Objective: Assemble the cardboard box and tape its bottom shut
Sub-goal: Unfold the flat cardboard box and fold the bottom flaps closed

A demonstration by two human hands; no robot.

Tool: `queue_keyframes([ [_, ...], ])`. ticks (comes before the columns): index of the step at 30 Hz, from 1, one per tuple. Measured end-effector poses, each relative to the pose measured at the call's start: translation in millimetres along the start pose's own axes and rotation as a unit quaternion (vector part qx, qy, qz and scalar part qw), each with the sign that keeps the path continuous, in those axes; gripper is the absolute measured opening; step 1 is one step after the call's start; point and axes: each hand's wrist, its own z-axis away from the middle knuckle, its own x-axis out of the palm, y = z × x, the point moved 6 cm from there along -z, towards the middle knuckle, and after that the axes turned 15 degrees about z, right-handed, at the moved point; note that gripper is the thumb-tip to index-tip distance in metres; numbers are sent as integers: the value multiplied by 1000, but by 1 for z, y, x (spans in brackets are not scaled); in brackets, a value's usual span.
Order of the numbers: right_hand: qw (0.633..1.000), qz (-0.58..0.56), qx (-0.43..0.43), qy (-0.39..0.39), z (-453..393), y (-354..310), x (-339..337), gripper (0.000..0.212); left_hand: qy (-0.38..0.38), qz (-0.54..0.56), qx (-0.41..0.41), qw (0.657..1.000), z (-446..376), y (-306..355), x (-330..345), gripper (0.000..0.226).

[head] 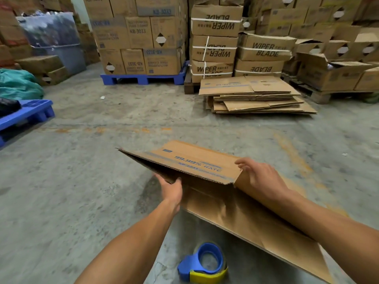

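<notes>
A flattened brown cardboard box (223, 210) with blue print hangs low over the concrete floor in front of me, still nearly flat, its upper panel lifted a little. My left hand (171, 190) grips the near left edge of that panel from below. My right hand (259, 177) rests on top at the right side, fingers curled over the crease. A blue and yellow tape dispenser (205, 263) with a clear roll lies on the floor just below the box, between my forearms.
A pile of flattened cartons (258, 95) lies on the floor ahead right. Stacked full cartons on a blue pallet (143, 78) and wooden pallets line the back. Another blue pallet (26, 113) and a green sack (18, 83) sit at the left. Bare concrete lies between.
</notes>
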Motion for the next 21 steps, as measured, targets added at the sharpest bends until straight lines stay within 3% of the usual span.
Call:
queue_keyframes([
  [5,997,-46,18,63,-12,12,-17,34,132,-21,36,990,-16,11,-25,43],
  [9,999,-35,20,7,-9,7,-14,31,133,-28,49,990,-17,26,-18,38],
  [13,982,106,-40,-148,29,-14,9,72,128,-29,44,990,-17,35,-10,37],
  [15,970,120,-79,-198,54,-21,20,91,125,-30,46,991,-17,37,-11,36],
  [18,965,120,-130,-192,77,-22,27,103,118,-60,54,990,-14,42,-12,32],
  [21,968,134,-126,-171,87,-14,19,100,100,-86,92,987,-9,51,-7,13],
])
